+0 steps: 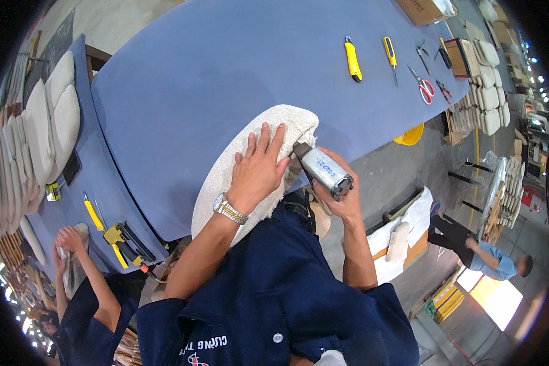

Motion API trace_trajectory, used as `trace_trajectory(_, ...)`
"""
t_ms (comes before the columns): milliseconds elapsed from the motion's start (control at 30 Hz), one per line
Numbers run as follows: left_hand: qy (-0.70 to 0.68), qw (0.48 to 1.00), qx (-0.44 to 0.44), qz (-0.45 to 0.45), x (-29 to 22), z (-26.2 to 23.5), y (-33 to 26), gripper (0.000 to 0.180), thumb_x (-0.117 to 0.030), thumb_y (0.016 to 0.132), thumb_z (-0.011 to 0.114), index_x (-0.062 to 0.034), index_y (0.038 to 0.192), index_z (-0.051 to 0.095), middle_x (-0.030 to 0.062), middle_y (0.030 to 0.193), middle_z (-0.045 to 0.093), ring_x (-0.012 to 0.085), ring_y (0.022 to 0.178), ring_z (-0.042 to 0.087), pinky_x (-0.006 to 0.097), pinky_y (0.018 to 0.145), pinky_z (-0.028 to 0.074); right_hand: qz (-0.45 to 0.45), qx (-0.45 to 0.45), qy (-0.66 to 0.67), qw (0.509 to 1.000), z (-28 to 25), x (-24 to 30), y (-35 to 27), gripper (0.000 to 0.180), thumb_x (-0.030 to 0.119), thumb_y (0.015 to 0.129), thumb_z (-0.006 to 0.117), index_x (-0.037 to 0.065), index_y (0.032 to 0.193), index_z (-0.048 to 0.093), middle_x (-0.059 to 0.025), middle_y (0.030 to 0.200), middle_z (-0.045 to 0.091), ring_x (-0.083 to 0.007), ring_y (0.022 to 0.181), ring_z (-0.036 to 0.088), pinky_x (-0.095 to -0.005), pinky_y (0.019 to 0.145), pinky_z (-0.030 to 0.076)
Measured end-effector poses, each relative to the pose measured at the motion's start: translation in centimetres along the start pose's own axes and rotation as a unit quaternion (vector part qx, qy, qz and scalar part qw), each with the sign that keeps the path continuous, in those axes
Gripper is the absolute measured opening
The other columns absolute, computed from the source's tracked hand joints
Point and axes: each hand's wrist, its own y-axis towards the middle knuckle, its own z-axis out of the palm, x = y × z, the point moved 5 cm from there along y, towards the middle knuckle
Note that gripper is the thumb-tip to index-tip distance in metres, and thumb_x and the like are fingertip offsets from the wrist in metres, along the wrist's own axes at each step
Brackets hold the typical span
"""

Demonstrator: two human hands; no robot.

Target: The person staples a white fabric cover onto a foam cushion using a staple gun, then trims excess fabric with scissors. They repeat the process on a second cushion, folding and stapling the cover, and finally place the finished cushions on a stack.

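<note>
A cream fabric-covered seat pad [293,116] lies at the near edge of the blue table [183,79], partly over my lap side. Flat on its top rests my left hand [257,171], fingers spread, a metal watch on the wrist. My right hand [348,204] is wrapped round a grey and black staple gun [326,168]. The gun's nose points at the pad's right edge, close to my left thumb, where the fabric edge looks frayed. Whether the nose touches the pad I cannot tell.
Across the table lie a yellow utility knife [352,61], a yellow screwdriver [390,53] and red-handled scissors [425,91]. At left, a co-worker's hands [72,238] hold a pad near another staple gun [128,244]. Pads are stacked on both sides. A person [497,259] stands at right.
</note>
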Motion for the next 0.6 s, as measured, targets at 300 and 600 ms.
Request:
trace_trajectory(300,-0.012,1.000,0.000,-0.001,0.0,-0.2,-0.3,0.074,-0.033,0.100,0.060,-0.0203,0.163,0.023,0.0235,0.164,0.029,0.0509,0.145,0.037,0.070,0.104,0.044,0.043,0.061,-0.043,0.996,-0.3,1.2,1.4,0.058,0.004,0.078,0.076,0.001,0.134,0.061,-0.0135,0.126,0.068,-0.0210,0.115,0.066,-0.0328,0.100,0.049)
trace_trajectory(600,-0.025,0.999,-0.011,-0.020,0.0,-0.4,0.1,0.076,-0.032,0.098,0.063,-0.0184,0.163,0.024,0.0222,0.164,0.030,0.0510,0.145,0.037,0.070,0.103,0.044,0.061,0.067,-0.082,0.993,0.6,0.6,2.2,0.058,0.005,0.079,0.076,0.001,0.134,0.059,-0.0137,0.123,0.066,-0.0224,0.113,0.066,-0.0332,0.099,0.050)
